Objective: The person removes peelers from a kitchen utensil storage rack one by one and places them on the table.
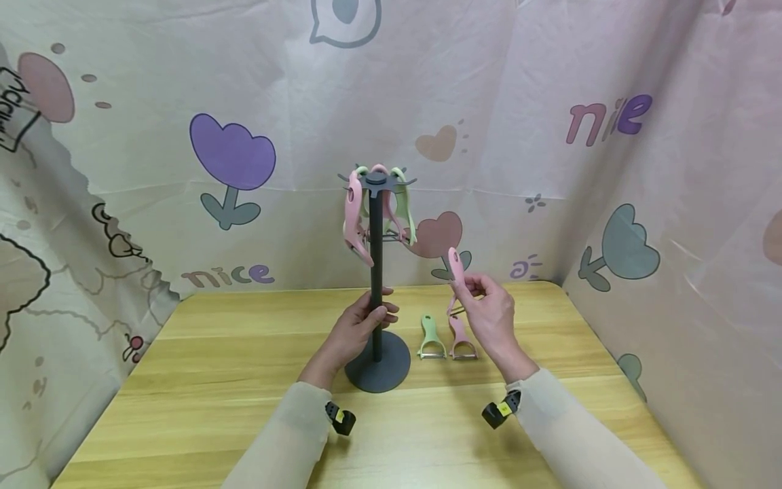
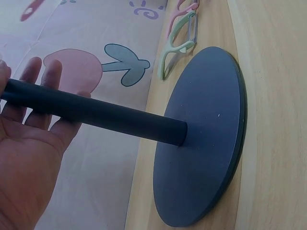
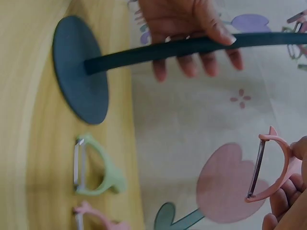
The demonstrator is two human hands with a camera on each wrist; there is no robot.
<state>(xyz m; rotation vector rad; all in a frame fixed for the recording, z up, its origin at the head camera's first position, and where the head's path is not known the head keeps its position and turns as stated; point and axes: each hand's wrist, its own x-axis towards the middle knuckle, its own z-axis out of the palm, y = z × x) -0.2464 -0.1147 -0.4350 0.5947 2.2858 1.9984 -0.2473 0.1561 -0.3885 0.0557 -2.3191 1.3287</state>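
Patterned cloth (image 1: 324,115) backs the stand (image 1: 377,268) my left hand (image 1: 356,329) grips, seemingly for steadiness; my right hand (image 1: 492,315) pinches a pink peeler (image 1: 456,265) to its right.

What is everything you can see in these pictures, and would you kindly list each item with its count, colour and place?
Table: one, light wood, across the foreground.
Stand: one, dark grey, upright on the table.
Hanging peelers: at least two pink, two green, around the stand's top; overlap hides the exact count.
Green peeler: one, lying right of the stand.
Pink peeler: one, lying beside the green one.
Held pink peeler: one, raised off the table.
Patterned cloth: pale, behind and beside the table; pieces uncountable.
Wrist cameras: two, black, one per wrist.
Sleeves: two, beige, on the forearms.
Left hand: one, holding the stand.
Right hand: one, pinching the held pink peeler.
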